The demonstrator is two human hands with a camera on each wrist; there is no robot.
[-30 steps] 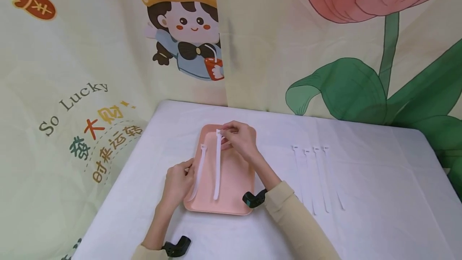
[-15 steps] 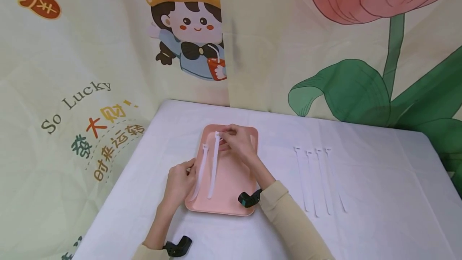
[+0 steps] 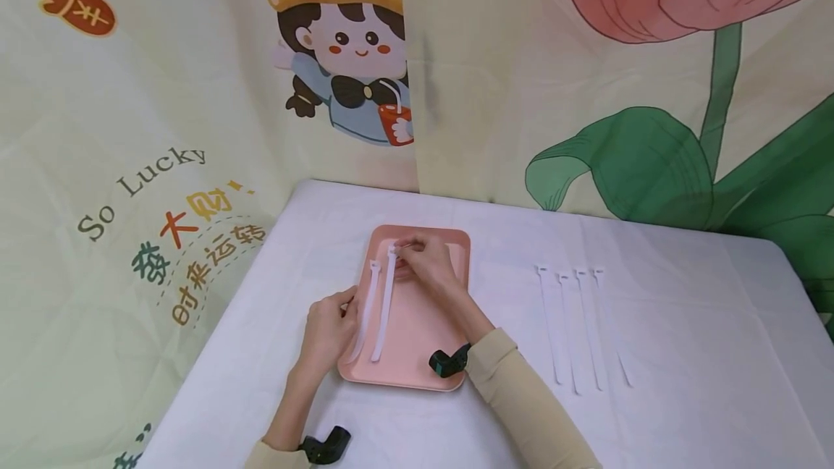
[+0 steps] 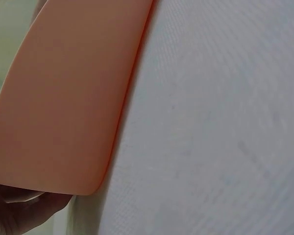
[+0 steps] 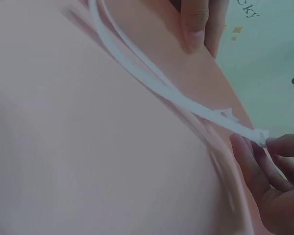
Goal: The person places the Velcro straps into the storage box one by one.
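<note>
My right hand (image 3: 426, 264) pinches the slotted head of a white cable tie (image 3: 384, 302) over the pink tray (image 3: 417, 342). In the right wrist view, thumb and fingertips meet at the head of this tie (image 5: 152, 84), and its strap curves across the tray. Another white cable tie (image 3: 368, 301) lies just left of it, along the tray's left side. On the tray's left rim, my left hand (image 3: 328, 324) keeps a grip, its thumb (image 5: 193, 32) over the edge. Below the tray's wall (image 4: 63, 107), part of that hand's fingers shows in the left wrist view.
Several more white cable ties (image 3: 589, 331) lie spaced apart on the white-covered table (image 3: 704, 353), right of the tray. A printed cloth (image 3: 476, 93) hangs behind the table and along its left side.
My right hand has brought the cable tie left and slightly nearer the body, closer to the one in the tray. My left hand stays on the rim. The head view has shifted a little.
</note>
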